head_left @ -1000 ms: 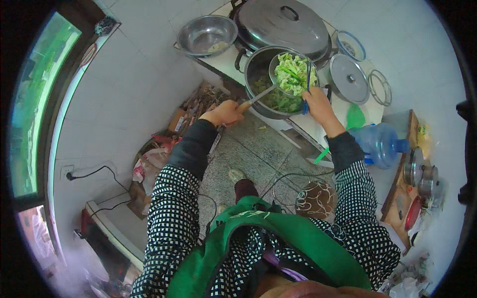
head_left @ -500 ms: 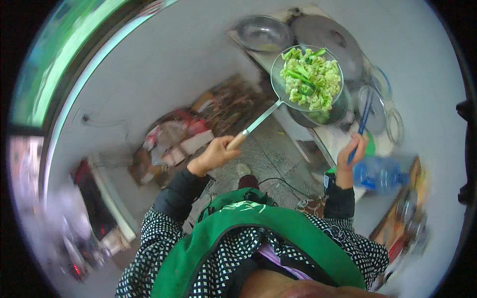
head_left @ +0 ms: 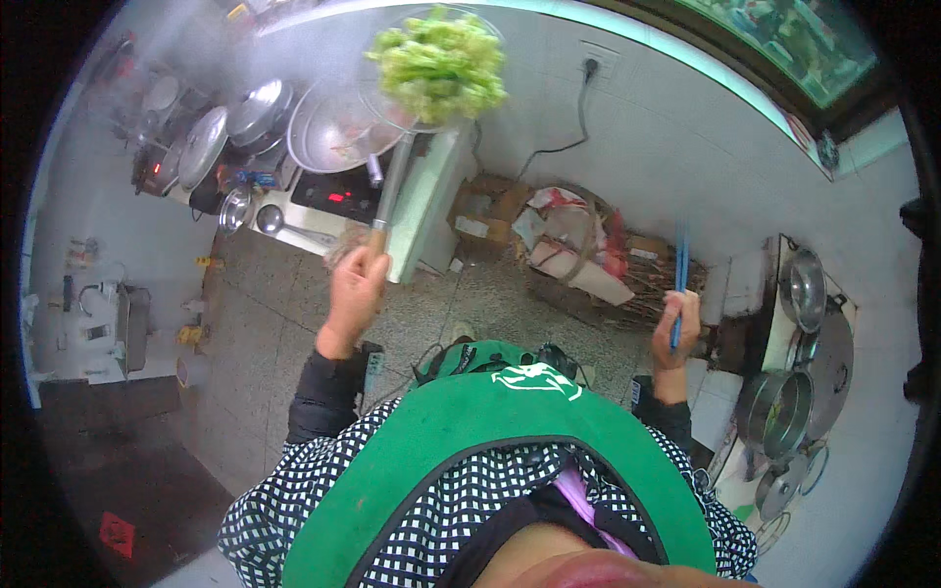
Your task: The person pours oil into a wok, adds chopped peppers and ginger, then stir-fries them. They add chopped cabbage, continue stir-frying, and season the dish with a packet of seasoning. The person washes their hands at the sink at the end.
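My left hand (head_left: 355,292) is closed round the wooden end of a mesh strainer (head_left: 395,181). A heap of pale green cauliflower florets (head_left: 441,69) lies in its mesh bowl, blurred by motion and largely hiding the mesh. The strainer is held out at the far left, beside and partly over a wide light-grey wok (head_left: 323,122). Under the wok is a black induction cooker (head_left: 338,199) with red lights. At the right, my right hand (head_left: 674,323) grips a pair of blue chopsticks (head_left: 681,265), their tips pointing away from me.
A ladle (head_left: 274,220) and a small steel bowl (head_left: 235,208) lie on the left counter near lidded pots. Ahead on the floor stand a cardboard box (head_left: 480,216) and a basket of firewood. A deep pot (head_left: 774,412) sits on the right counter. A cord hangs from the wall.
My view has turned left, away from the right counter with the deep pot. The strainer of cauliflower has swung from above that pot to the wok. Both hands keep their holds.
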Motion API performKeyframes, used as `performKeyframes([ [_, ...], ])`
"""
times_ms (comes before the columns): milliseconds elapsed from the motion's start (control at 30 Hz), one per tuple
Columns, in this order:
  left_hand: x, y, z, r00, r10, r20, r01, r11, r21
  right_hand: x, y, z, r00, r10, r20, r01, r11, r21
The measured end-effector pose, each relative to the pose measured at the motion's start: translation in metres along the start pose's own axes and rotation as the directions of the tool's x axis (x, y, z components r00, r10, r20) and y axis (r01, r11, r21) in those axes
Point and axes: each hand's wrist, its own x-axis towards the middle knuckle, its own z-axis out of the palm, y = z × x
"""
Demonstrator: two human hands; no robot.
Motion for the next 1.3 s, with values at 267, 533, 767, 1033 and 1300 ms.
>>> performKeyframes([
  [267, -0.008, -0.004, -0.097, 0.836, 0.471, -0.281, -0.103, 0.638, 0.763, -0.02, -0.081, -0.005, 0.978, -0.055, 0.203, 0.041, 0.996, 0.074],
  [533, 0.041, -0.035, -0.098, 0.813, 0.495, -0.306, 0.123, 0.368, 0.922, 0.047, -0.111, 0.085, 0.834, -0.35, 0.426, 0.389, 0.921, -0.004],
  [767, 0.008, -0.042, -0.113, 0.727, 0.455, -0.514, 0.156, 0.62, 0.769, 0.093, -0.178, 0.171, 0.581, -0.172, 0.796, 0.2, 0.978, 0.066],
  [1033, -0.009, -0.087, -0.106, 0.748, 0.216, -0.627, -0.042, 0.959, 0.28, 0.11, -0.21, 0.257, 0.324, 0.036, 0.945, 0.386, 0.907, -0.167],
  [1300, 0.03, -0.113, -0.15, 0.812, 0.166, -0.56, -0.129, 0.986, 0.104, 0.212, -0.227, 0.186, 0.41, 0.078, 0.909, 0.097, 0.987, -0.128],
])
